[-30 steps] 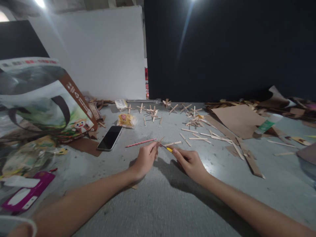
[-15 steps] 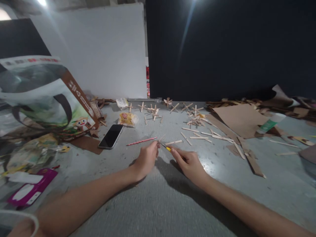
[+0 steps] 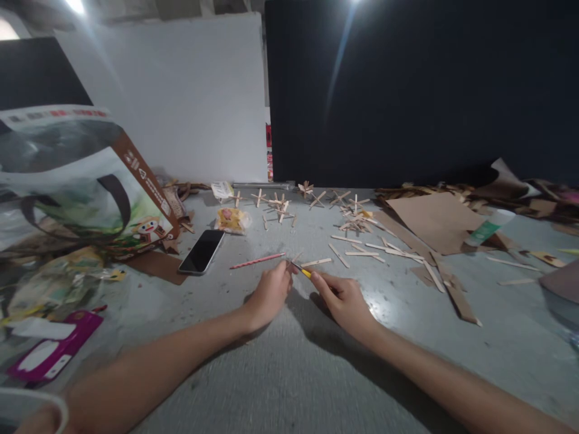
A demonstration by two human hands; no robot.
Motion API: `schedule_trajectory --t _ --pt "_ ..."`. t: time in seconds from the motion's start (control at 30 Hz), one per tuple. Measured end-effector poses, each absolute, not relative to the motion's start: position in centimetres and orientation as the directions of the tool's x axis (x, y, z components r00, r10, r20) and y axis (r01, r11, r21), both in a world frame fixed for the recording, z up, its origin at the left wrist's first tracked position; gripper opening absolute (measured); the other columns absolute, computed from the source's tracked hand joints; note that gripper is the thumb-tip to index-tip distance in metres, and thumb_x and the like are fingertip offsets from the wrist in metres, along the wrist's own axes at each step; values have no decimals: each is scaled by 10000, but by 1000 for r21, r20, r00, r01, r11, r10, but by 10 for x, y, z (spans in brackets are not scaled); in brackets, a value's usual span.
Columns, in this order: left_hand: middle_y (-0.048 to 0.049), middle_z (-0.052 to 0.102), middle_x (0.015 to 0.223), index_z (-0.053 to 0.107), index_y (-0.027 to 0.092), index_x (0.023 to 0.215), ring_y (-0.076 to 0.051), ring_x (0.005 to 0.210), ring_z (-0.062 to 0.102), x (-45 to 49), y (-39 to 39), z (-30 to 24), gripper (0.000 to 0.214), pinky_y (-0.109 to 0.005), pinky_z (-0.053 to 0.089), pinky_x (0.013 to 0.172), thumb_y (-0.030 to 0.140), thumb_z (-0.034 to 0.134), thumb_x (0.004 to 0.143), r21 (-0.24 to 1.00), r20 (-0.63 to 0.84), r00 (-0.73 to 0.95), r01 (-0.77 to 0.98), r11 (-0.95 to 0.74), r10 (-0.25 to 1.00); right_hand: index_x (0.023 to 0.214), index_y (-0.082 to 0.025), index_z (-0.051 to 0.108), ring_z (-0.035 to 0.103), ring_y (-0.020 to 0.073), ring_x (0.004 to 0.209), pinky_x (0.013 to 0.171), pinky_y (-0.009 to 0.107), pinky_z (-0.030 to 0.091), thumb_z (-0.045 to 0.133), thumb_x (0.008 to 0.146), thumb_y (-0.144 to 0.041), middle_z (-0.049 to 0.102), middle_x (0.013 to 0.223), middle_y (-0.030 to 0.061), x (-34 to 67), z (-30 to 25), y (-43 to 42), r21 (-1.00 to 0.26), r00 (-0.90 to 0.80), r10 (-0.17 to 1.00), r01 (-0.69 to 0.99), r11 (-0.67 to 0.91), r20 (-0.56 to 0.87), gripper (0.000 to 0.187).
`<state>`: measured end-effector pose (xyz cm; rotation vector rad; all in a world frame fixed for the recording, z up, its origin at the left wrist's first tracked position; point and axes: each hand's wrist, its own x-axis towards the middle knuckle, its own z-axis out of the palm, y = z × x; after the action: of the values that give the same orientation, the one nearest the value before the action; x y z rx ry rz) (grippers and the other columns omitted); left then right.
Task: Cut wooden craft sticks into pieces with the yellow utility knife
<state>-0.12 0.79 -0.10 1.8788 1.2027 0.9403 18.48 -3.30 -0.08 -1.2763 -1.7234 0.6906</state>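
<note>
My right hand (image 3: 346, 301) is closed round the yellow handle of a craft knife (image 3: 306, 273), its thin blade pointing left. The blade's tip meets the fingertips of my left hand (image 3: 271, 294), which is pinched shut. A small pale wooden stick (image 3: 297, 257) pokes out just beyond those fingertips; most of it is hidden. Past my left hand lies a red-and-white striped pencil (image 3: 257, 260). One flat wooden craft stick (image 3: 316, 263) rests on the grey table (image 3: 271, 380) right behind the blade.
Loose craft sticks (image 3: 362, 254) and several crossed-stick pieces (image 3: 318, 199) spread across the back. Brown cardboard (image 3: 434, 220) and a glue stick (image 3: 491, 230) are at right. On the left are a phone (image 3: 202, 251), a wrapped snack (image 3: 231, 221), a purple object (image 3: 58, 346) and a large bag (image 3: 145, 199).
The whole view has shifted slightly. My hands stay together in the same place, with the knife's blade still at my left fingertips and only small finger movement.
</note>
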Motion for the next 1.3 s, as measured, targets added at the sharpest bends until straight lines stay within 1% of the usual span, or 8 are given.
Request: schedule_trajectory --t 0.17,0.37,0.5,0.67,0.9,1.13,1.23,1.3 --pt "59 488 595 546 204 912 -134 529 470 -1 5 1 212 -249 346 551 282 366 992 850 186 347 413 -328 919 764 -125 755 317 116 506 491 243 270 409 1011 -608 331 537 -36 187 -2 -32 -821 -90 944 472 320 316 644" --pt "76 427 542 522 206 906 -124 481 420 -1 8 -1 253 -235 322 504 346 342 1014 897 179 295 343 -279 938 961 -106 805 308 116 517 503 240 272 411 1013 -568 319 569 -40 186 -1 -33 -838 -103 953 455 301 286 610" --pt "81 406 540 513 209 882 -117 474 386 -1 11 -2 243 -226 316 490 357 360 999 916 168 296 306 -260 940 961 -116 822 290 117 514 499 243 270 416 1008 -557 310 562 -39 186 0 -33 -843 -109 953 444 302 284 602" --pt "88 391 534 500 216 857 -114 482 382 -4 9 -4 177 -225 319 510 334 412 956 887 212 294 342 -310 932 978 -126 825 279 121 516 487 245 255 421 999 -550 320 558 -36 186 2 -34 -844 -118 950 437 311 289 586" --pt "70 435 585 463 222 821 -125 530 409 -8 10 -10 108 -242 300 541 255 420 914 811 254 293 454 -368 922 819 -126 760 269 116 516 482 247 245 415 994 -603 288 551 -44 184 3 -33 -866 -144 962 420 270 230 614" --pt "68 434 603 467 223 837 -138 564 409 -11 8 -10 84 -253 295 561 188 420 897 756 241 360 513 -407 901 650 -163 621 280 115 516 474 248 259 409 1001 -613 293 542 -40 182 4 -32 -862 -123 960 424 279 250 609" --pt "63 458 608 491 222 875 -144 564 428 -11 7 -7 94 -259 310 571 195 411 916 753 199 361 539 -378 911 710 -144 695 317 113 501 481 241 283 405 1009 -586 336 526 -39 183 3 -32 -844 -125 955 448 296 268 608" --pt "59 474 613 504 220 897 -146 565 443 -10 6 -5 121 -262 315 575 215 391 942 760 187 357 538 -366 915 847 -128 774 362 118 497 490 236 309 403 1017 -560 396 523 -35 184 2 -33 -828 -124 948 463 317 294 594"
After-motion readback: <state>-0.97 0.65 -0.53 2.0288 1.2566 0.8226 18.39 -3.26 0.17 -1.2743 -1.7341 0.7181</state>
